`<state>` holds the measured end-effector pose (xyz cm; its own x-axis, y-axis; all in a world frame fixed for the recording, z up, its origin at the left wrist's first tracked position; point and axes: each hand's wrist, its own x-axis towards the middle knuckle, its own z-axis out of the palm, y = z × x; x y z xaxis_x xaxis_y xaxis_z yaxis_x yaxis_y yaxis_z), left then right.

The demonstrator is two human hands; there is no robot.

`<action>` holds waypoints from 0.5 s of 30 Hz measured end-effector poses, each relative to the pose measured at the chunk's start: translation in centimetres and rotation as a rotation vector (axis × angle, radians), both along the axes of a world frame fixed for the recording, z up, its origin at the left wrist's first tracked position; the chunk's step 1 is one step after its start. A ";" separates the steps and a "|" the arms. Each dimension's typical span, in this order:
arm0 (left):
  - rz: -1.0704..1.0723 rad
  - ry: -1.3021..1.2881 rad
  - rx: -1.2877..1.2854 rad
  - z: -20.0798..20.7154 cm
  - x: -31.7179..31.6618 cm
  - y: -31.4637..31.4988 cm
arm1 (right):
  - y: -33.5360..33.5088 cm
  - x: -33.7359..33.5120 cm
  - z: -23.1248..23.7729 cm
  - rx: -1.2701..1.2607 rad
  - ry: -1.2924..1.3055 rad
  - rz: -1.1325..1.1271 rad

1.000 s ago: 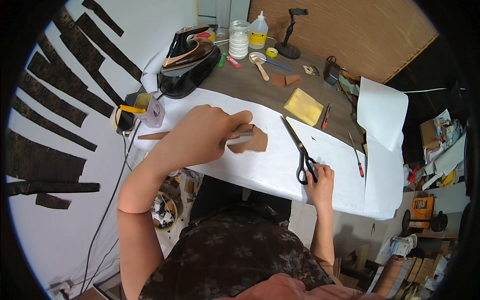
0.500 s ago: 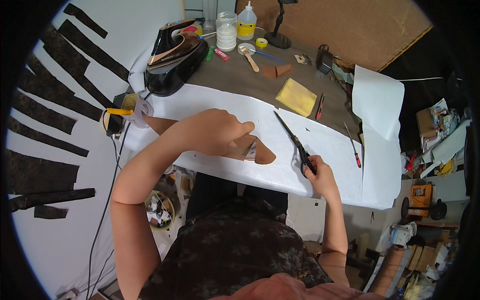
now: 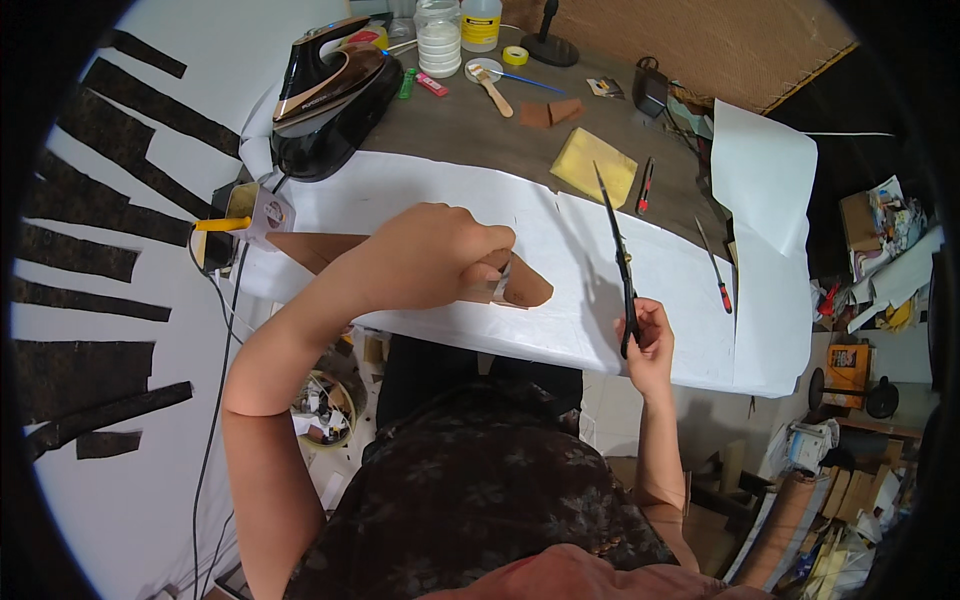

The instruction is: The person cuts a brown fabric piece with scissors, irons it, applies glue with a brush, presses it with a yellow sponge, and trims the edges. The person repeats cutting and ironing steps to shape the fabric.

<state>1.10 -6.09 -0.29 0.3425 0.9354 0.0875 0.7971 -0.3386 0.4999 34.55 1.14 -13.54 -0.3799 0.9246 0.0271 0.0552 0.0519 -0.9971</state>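
My left hand (image 3: 440, 255) is bent over a brown leather-like piece (image 3: 531, 286), its fingers closed on it above the white sheet (image 3: 420, 175). A small whitish strip shows beside the fingertips on that piece. A pointed brown end (image 3: 305, 248) sticks out to the left from behind my left forearm; my arm hides whether it is one piece with the other. In my right hand (image 3: 653, 345) is a pair of long black scissors (image 3: 621, 255), held by the handles, blades together and pointing away toward the yellow sponge-like block (image 3: 596, 166).
Back left stands a steam iron (image 3: 335, 90) on its base, near a cup (image 3: 265, 213) with a yellow handle. Plastic jars, bottles, a brush (image 3: 490, 92) and brown scraps (image 3: 550, 112) sit along the back. A red-black cutter (image 3: 646, 186) and an awl-like tool (image 3: 714, 268) lie right.
The scissors have swung more upright and sit slightly farther right, raised with my right hand. My left hand stays on the brown piece. The whole view has shifted a little.
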 end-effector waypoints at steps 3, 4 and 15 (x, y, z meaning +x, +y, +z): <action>-0.004 0.024 0.011 0.0 0.0 0.1 | -0.2 -0.4 -0.3 0.044 -0.083 -0.002; -0.003 0.021 0.026 0.0 0.1 0.0 | -0.2 -0.4 -0.4 0.064 -0.115 0.000; 0.282 -0.754 -0.510 0.3 -6.3 1.6 | 3.8 -0.1 -0.5 0.465 -0.773 -0.113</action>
<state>-5.20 -4.49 0.03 0.1188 0.9613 -0.2484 0.2238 0.2179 0.9500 34.48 4.89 -14.04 -0.3551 0.9169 0.1820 0.7294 0.3936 -0.5595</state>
